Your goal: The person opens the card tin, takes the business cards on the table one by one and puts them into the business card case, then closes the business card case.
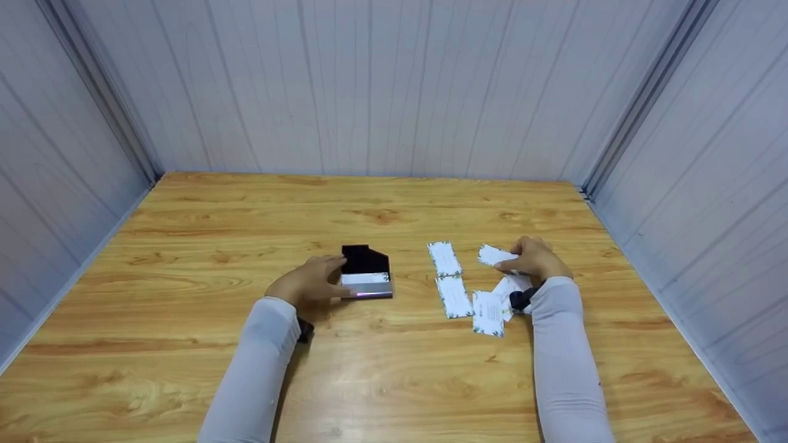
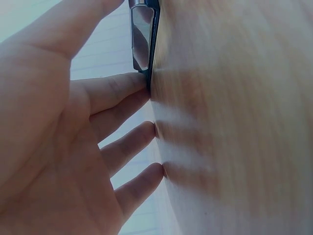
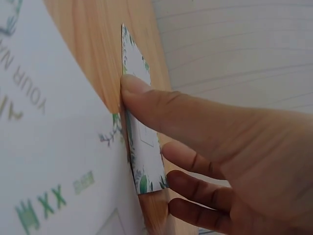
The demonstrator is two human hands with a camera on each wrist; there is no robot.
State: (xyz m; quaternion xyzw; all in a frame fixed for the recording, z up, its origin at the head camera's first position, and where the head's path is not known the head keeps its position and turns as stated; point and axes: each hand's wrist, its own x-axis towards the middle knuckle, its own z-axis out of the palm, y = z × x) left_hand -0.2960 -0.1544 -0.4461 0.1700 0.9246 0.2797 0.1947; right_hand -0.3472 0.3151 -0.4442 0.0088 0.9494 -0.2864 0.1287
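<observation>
A black and silver card case lies opened on the table, with a white card showing in its silver part. My left hand holds the case at its left side, thumb at the front and index finger farther back. In the left wrist view the index fingertip touches the case's edge, and the other fingertips meet the tabletop. My right hand grips a leaf-bordered business card lying on the table, thumb on one long edge and fingers at the other.
Two business cards lie end to end between the hands. Another card overlaps several cards under my right wrist. A wooden table reaches back to panelled walls.
</observation>
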